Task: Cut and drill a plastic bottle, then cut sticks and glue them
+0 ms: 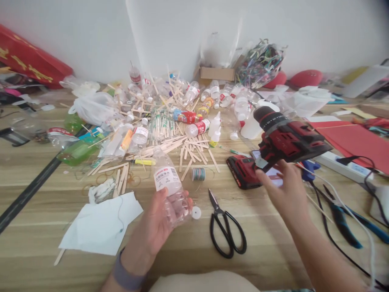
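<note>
My left hand (154, 227) clasps a bottle (167, 178) left of the scissors (218, 211), my right hand (287, 192) at the drill (284, 140) to their right!

A broad, flat band (127, 274) of muted greyish purple circles the left wrist, plain and smooth-looking. Both forearms (316, 239) are bare where they show. At the bottom edge sits a rounded stretch of pale cream clothing (206, 282) (shirt or trousers, I cannot tell which), its colour even and its outline soft
</note>
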A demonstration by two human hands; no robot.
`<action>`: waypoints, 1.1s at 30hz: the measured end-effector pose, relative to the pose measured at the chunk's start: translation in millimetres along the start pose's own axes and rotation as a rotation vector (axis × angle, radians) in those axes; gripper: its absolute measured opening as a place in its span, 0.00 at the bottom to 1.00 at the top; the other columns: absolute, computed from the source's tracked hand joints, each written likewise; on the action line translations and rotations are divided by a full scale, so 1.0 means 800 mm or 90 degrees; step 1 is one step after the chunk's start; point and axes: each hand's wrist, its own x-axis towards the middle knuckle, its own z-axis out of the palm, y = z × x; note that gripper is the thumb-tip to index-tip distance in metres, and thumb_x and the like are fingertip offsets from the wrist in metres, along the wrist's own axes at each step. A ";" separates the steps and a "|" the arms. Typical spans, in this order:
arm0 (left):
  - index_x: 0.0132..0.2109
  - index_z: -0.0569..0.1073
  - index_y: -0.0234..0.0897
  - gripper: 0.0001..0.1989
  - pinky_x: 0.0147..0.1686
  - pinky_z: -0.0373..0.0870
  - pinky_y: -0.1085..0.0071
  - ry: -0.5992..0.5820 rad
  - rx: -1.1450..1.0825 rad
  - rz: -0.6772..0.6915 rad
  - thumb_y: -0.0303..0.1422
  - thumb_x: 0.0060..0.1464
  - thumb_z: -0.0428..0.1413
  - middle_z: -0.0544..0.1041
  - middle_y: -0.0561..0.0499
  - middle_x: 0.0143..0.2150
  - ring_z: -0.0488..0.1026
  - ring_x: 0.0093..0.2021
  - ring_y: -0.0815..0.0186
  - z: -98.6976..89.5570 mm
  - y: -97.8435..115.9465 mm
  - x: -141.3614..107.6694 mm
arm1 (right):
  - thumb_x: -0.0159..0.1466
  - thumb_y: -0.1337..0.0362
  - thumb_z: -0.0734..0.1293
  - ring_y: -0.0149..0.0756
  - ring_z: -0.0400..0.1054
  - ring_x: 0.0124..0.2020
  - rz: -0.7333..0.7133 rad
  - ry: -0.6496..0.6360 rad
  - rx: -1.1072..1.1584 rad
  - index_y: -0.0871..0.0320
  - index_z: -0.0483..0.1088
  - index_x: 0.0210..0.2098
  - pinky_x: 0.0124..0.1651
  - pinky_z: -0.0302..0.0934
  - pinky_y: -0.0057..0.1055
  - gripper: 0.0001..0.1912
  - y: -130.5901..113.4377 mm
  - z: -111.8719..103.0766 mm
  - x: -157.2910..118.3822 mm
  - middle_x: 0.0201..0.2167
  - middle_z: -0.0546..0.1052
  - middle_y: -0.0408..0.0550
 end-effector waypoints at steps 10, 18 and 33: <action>0.38 0.74 0.25 0.19 0.32 0.77 0.66 0.036 -0.014 -0.048 0.32 0.67 0.43 0.80 0.40 0.31 0.80 0.29 0.59 0.005 -0.006 -0.009 | 0.66 0.59 0.63 0.46 0.72 0.41 -0.254 -0.372 -0.163 0.57 0.65 0.55 0.41 0.70 0.43 0.19 -0.017 0.008 -0.154 0.41 0.75 0.52; 0.35 0.75 0.26 0.20 0.31 0.76 0.67 0.019 -0.019 -0.041 0.34 0.66 0.44 0.80 0.41 0.30 0.79 0.27 0.60 0.003 -0.005 -0.019 | 0.70 0.57 0.55 0.45 0.75 0.34 -0.218 -0.329 -0.239 0.63 0.68 0.53 0.34 0.70 0.40 0.20 0.022 0.018 -0.108 0.39 0.77 0.55; 0.39 0.75 0.25 0.16 0.32 0.79 0.65 0.089 -0.032 0.035 0.33 0.63 0.47 0.81 0.39 0.33 0.79 0.30 0.59 -0.022 0.012 -0.017 | 0.66 0.63 0.65 0.48 0.69 0.44 -0.362 -0.396 -0.090 0.60 0.66 0.54 0.45 0.69 0.45 0.17 -0.067 0.061 -0.132 0.44 0.71 0.57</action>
